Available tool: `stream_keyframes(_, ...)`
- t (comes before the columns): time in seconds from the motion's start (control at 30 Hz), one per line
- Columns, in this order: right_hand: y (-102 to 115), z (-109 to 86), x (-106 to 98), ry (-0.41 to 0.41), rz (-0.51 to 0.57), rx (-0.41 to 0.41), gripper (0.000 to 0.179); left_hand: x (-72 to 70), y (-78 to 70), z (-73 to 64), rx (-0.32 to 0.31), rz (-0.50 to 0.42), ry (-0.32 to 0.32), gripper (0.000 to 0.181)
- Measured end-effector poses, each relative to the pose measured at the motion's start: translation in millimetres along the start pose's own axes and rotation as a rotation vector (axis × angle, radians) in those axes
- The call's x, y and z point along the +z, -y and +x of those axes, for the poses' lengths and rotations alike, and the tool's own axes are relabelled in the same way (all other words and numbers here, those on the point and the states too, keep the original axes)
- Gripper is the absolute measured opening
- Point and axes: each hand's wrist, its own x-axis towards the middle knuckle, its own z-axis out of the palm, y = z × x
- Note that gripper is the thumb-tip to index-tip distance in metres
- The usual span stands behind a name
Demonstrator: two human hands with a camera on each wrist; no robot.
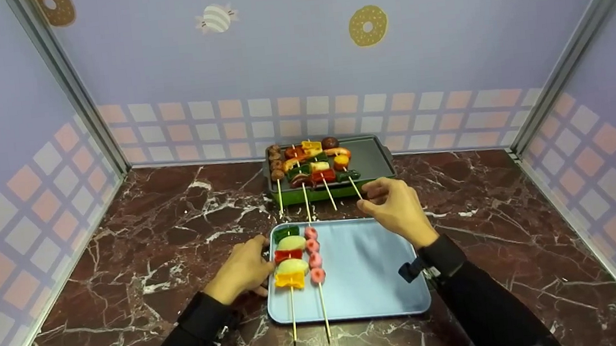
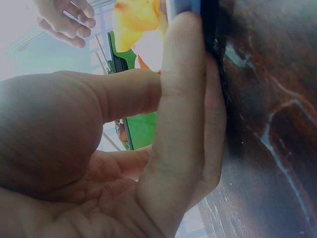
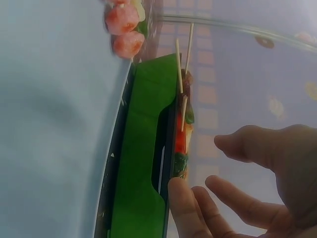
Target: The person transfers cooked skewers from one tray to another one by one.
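Note:
My left hand [image 1: 244, 270] holds the left edge of a light blue tray [image 1: 375, 279]; in the left wrist view a fingertip [image 2: 184, 29] presses on the tray's rim. On the tray lie a vegetable skewer [image 1: 292, 256] and a skewer of pink balls [image 1: 315, 260], sticks towards me. My right hand [image 1: 399, 206] hovers past the tray's far edge, beside the stick [image 1: 356, 188] of the rightmost skewer on the grill. In the right wrist view its thumb [image 3: 242, 141] and fingers [image 3: 185, 203] are apart, with nothing between them.
Behind the tray stands a green toy grill [image 1: 316, 195] with a dark grey top plate [image 1: 365, 153]. Several skewers lie on its left and middle, sticks over the front edge. Patterned panels [image 1: 296, 55] wall in the dark marbled table [image 1: 169, 254] at the back and sides.

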Motion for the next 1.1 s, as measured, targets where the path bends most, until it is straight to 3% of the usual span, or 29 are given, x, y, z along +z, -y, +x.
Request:
stream_keyframes(0.3, -3.5, 15.5, 3.5, -0.019, -0.027, 0.037, 0.039, -0.7, -0.6, -0.2, 0.001, 0.035, 0.000, 0.051)
stream_keyframes(0.57, -7.1, 27.1, 10.0, -0.010, -0.041, 0.055, 0.039, -0.1, -0.1, -0.4, 0.019, -0.013, -0.004, 0.048)
stream_keyframes(1.1, -10.3, 40.7, 21.3, -0.047, -0.047, 0.063, 0.029, -1.7, -0.8, -1.5, 0.013, 0.010, -0.004, 0.049)
